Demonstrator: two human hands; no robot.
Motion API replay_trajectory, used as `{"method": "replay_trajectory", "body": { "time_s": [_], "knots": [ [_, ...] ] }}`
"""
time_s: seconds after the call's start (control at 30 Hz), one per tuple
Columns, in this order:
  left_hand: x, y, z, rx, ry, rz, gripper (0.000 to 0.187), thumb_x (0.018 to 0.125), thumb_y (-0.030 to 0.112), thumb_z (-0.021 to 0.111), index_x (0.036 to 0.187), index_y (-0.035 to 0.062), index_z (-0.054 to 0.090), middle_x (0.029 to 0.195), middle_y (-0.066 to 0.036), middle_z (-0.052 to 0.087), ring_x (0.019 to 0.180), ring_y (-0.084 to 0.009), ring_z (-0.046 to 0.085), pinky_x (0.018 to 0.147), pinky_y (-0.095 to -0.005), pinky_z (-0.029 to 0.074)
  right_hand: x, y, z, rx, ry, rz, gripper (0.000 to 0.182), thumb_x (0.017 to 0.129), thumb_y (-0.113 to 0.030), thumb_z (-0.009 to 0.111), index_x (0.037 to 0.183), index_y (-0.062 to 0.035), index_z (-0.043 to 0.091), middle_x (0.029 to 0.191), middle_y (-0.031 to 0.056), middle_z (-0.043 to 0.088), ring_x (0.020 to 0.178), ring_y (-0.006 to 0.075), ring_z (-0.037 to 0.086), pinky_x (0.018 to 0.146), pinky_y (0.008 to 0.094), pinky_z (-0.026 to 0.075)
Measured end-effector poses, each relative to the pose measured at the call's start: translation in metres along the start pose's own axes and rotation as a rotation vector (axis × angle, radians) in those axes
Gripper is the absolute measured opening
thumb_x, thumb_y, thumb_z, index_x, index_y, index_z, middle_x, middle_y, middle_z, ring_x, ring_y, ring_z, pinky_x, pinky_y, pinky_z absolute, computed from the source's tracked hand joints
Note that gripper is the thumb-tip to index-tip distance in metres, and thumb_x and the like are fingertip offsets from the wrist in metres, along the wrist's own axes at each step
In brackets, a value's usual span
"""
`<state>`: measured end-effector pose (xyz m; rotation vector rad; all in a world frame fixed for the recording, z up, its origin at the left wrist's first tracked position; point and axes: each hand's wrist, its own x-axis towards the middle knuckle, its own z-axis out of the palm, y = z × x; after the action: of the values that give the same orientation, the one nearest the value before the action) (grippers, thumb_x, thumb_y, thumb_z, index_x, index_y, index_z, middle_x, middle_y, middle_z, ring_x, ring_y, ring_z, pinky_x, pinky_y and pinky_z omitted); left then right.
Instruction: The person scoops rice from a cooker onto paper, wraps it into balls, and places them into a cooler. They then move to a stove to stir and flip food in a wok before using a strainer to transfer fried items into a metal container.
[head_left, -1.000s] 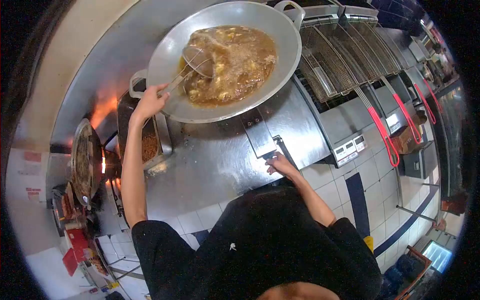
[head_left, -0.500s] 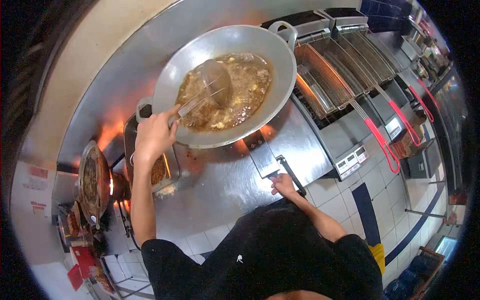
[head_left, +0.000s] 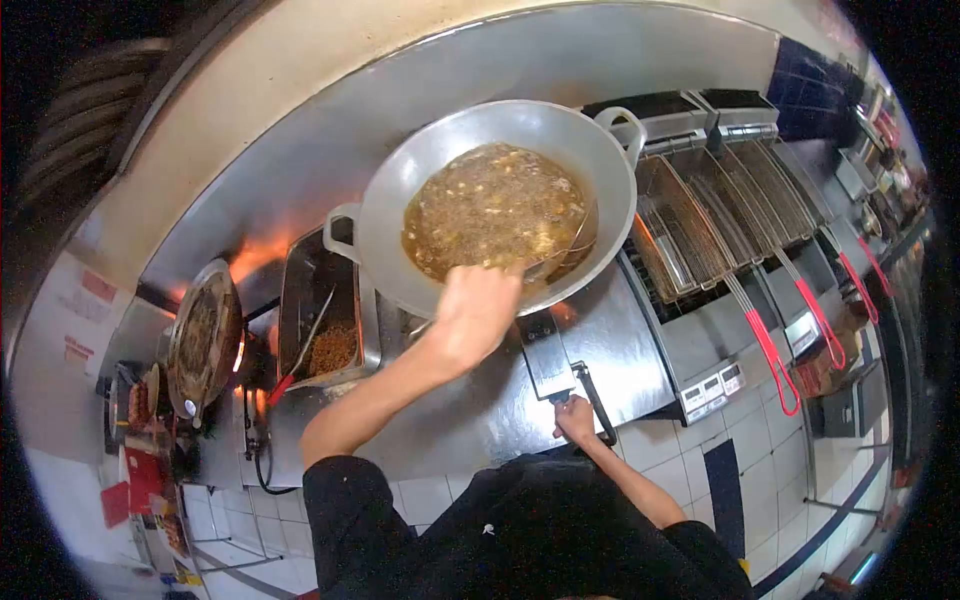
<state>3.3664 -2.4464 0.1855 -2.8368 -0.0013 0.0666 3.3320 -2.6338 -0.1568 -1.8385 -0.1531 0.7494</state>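
Note:
A big metal wok [head_left: 388, 225] holds bubbling brown oil [head_left: 490, 205] with small pale bits in it. My left hand [head_left: 482, 305] is closed around the handle of a wire skimmer [head_left: 572, 255] over the wok's near rim. The skimmer's head is at the right side of the oil, partly sunk in it. At the stove's front edge my right hand [head_left: 575, 418] is closed on a dark grey handle [head_left: 560, 397] at the end of a metal plate [head_left: 545, 355]. Its fingers partly hide that handle.
Fryer baskets [head_left: 685, 225] with red handles stand to the right. On the left are a metal tray [head_left: 370, 325] with brown crumbs and a red-handled tool [head_left: 305, 345], and a second pan [head_left: 205, 335]. Flames [head_left: 260, 257] show behind that pan.
My left hand has swung the skimmer from the oil's middle to its right side, lower into the oil. My right hand stays on the handle. The camera view has shifted.

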Motion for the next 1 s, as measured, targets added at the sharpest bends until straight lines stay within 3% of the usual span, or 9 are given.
{"method": "replay_trajectory", "body": {
  "time_s": [0.07, 0.1, 0.17, 0.23, 0.37, 0.53, 0.73, 0.83, 1.0],
  "knots": [
    [0.028, 0.003, 0.04, 0.089, 0.282, 0.058, 0.032, 0.08, 0.01, 0.059, 0.111, 0.003, 0.059, 0.064, -0.008, 0.066, 0.061, -0.0237, 0.067, 0.053, -0.0348, 0.05, 0.001, -0.003, -0.006, -0.057, -0.028, 0.002, 0.028, 0.086, -0.019, 0.06, 0.075, 0.0059, 0.053, 0.054, 0.0131, 0.061, 0.046, 0.0228, 0.065, 0.045, 0.0308, 0.051],
    [0.04, -0.005, 0.062, 0.083, 0.288, 0.044, 0.032, 0.08, 0.01, 0.059, 0.111, 0.003, 0.059, 0.064, -0.008, 0.066, 0.061, -0.0237, 0.067, 0.053, -0.0348, 0.05, 0.0, -0.004, -0.008, -0.091, -0.041, -0.003, 0.029, 0.086, -0.02, 0.06, 0.077, 0.0064, 0.054, 0.055, 0.0133, 0.061, 0.046, 0.0227, 0.065, 0.046, 0.0309, 0.051],
    [0.068, -0.022, 0.09, 0.348, 0.521, 0.176, 0.027, 0.08, 0.014, 0.061, 0.104, 0.0031, 0.061, 0.064, -0.004, 0.066, 0.061, -0.0209, 0.066, 0.052, -0.0296, 0.047, -0.002, -0.001, -0.009, -0.067, -0.057, 0.019, 0.035, 0.086, -0.025, 0.063, 0.084, 0.0087, 0.056, 0.056, 0.0127, 0.062, 0.047, 0.0222, 0.065, 0.046, 0.0306, 0.051],
    [0.09, -0.034, 0.085, 0.271, 0.161, -0.015, 0.024, 0.08, 0.016, 0.062, 0.103, 0.0078, 0.064, 0.066, -0.003, 0.065, 0.065, -0.0188, 0.067, 0.053, -0.0292, 0.047, -0.002, 0.003, -0.007, -0.051, -0.044, 0.019, 0.038, 0.085, -0.028, 0.064, 0.086, 0.0089, 0.057, 0.056, 0.0124, 0.062, 0.047, 0.0218, 0.065, 0.046, 0.0304, 0.051],
    [0.08, -0.087, 0.063, 0.054, -0.065, -0.129, 0.029, 0.079, 0.014, 0.063, 0.107, 0.0081, 0.065, 0.083, -0.016, 0.069, 0.081, -0.0275, 0.068, 0.071, -0.043, 0.052, 0.005, 0.017, -0.003, 0.156, -0.041, 0.006, 0.028, 0.087, -0.021, 0.062, 0.077, 0.0038, 0.055, 0.05, 0.0119, 0.058, 0.045, 0.0225, 0.064, 0.044, 0.0318, 0.049],
    [0.003, -0.103, 0.019, -0.314, 0.12, -0.252, 0.04, 0.083, 0.017, 0.061, 0.123, 0.0165, 0.061, 0.084, -0.016, 0.069, 0.084, -0.0335, 0.066, 0.076, -0.0432, 0.051, -0.004, 0.003, -0.001, -0.057, 0.057, -0.127, 0.028, 0.088, -0.017, 0.059, 0.068, 0.0014, 0.05, 0.047, 0.0116, 0.056, 0.044, 0.0189, 0.062, 0.042, 0.0291, 0.046],
    [-0.067, -0.082, -0.018, -0.323, 0.119, -0.265, 0.038, 0.086, 0.021, 0.059, 0.124, 0.0176, 0.06, 0.077, -0.016, 0.067, 0.075, -0.0344, 0.066, 0.074, -0.0442, 0.052, 0.008, 0.02, 0.011, 0.076, 0.054, -0.125, 0.03, 0.087, -0.016, 0.06, 0.066, -0.0026, 0.043, 0.052, 0.0121, 0.057, 0.043, 0.0182, 0.061, 0.041, 0.0303, 0.049],
    [-0.062, -0.071, -0.004, -0.327, 0.062, -0.152, 0.039, 0.084, 0.019, 0.059, 0.122, 0.0151, 0.06, 0.076, -0.017, 0.067, 0.072, -0.0332, 0.067, 0.069, -0.0445, 0.053, -0.013, -0.015, 0.005, -0.039, 0.096, -0.066, 0.033, 0.083, -0.021, 0.066, 0.065, -0.0032, 0.045, 0.055, 0.0096, 0.059, 0.047, 0.0184, 0.062, 0.046, 0.0312, 0.049],
    [0.001, -0.062, 0.053, -0.132, 0.098, -0.02, 0.027, 0.079, 0.011, 0.058, 0.105, 0.009, 0.067, 0.072, -0.016, 0.068, 0.068, -0.0278, 0.069, 0.059, -0.0398, 0.054, -0.031, -0.031, 0.008, -0.086, 0.223, -0.107, 0.04, 0.077, -0.034, 0.069, 0.083, 0.0047, 0.063, 0.053, 0.0114, 0.056, 0.057, 0.0212, 0.062, 0.057, 0.0384, 0.049]
  ]
}}
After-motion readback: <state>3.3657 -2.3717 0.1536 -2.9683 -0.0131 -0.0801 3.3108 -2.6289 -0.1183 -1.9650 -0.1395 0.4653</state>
